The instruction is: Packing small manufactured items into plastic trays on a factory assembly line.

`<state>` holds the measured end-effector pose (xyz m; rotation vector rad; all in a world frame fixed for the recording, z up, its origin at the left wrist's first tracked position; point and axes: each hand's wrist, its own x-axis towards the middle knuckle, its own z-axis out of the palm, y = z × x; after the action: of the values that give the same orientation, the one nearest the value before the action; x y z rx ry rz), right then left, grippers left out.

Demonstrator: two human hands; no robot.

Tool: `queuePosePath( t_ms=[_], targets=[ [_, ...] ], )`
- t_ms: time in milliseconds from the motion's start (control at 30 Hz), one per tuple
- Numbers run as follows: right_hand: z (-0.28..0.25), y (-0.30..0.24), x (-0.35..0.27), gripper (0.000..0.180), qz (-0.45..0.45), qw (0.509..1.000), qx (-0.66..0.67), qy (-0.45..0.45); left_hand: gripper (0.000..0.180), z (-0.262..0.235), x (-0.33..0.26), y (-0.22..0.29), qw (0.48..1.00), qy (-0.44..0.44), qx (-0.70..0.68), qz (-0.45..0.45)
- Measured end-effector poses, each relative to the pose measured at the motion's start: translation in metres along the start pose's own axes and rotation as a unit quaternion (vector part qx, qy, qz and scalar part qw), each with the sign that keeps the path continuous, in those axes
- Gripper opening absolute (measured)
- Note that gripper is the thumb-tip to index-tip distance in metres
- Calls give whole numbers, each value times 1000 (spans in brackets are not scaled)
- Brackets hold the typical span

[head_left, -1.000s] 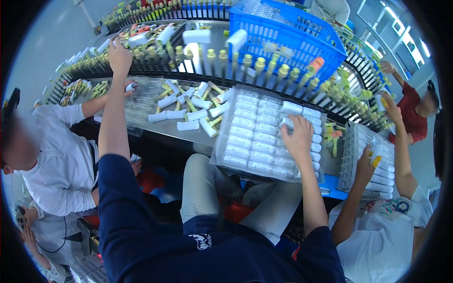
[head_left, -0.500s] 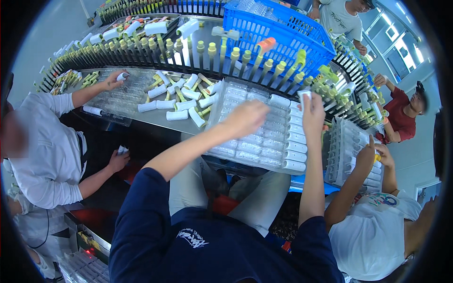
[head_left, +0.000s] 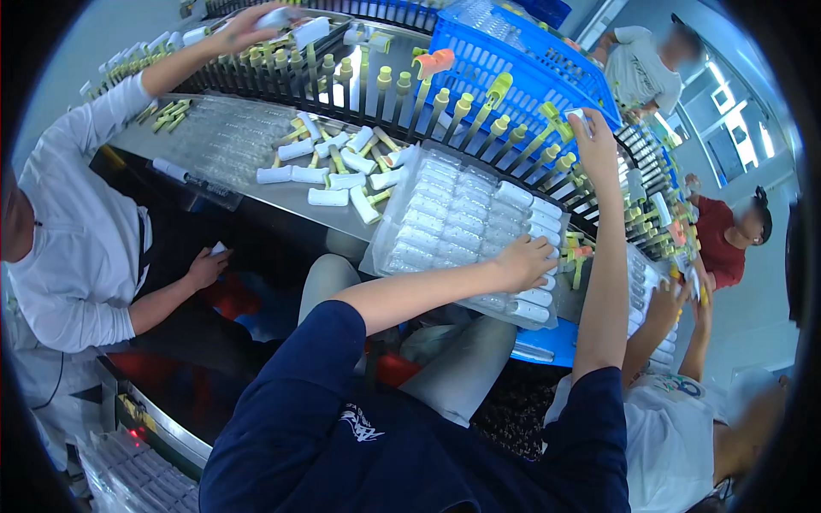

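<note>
A clear plastic blister tray (head_left: 428,224) lies before me, tilted, its right-hand columns filled with white plastic shells (head_left: 514,194). My left hand (head_left: 523,263) rests on that right side, fingers bent and somewhat apart, touching the shells; I see nothing lifted in it. Raised at the rack on the right, my right hand (head_left: 596,145) is closed on a small white plastic shell (head_left: 578,118), which the fingers partly cover. Beside it stand black pegs with yellow-green caps (head_left: 547,154). Left of the tray lies a loose pile of white shells on yellow-green holders (head_left: 346,162).
A blue crate (head_left: 513,73) stands behind the curved row of pegs. At left, a co-worker in white (head_left: 81,256) reaches over the rack; another co-worker (head_left: 676,419) works close on my right. The metal table edge (head_left: 282,208) runs in front of my legs.
My right hand has moved up from the tray to the pegs with a white shell. My left hand has come down rightward onto the tray. The left co-worker's arm has reached up to the rack.
</note>
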<state>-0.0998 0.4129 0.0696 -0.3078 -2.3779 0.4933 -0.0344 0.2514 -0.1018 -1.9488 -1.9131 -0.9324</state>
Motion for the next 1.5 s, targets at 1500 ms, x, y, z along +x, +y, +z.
queuePosePath(
  t_ms=[1500],
  targets=[
    [-70,-61,-236,23,220,946,237,-24,35,-230,31,-141,938,262,119,-194]
  ],
)
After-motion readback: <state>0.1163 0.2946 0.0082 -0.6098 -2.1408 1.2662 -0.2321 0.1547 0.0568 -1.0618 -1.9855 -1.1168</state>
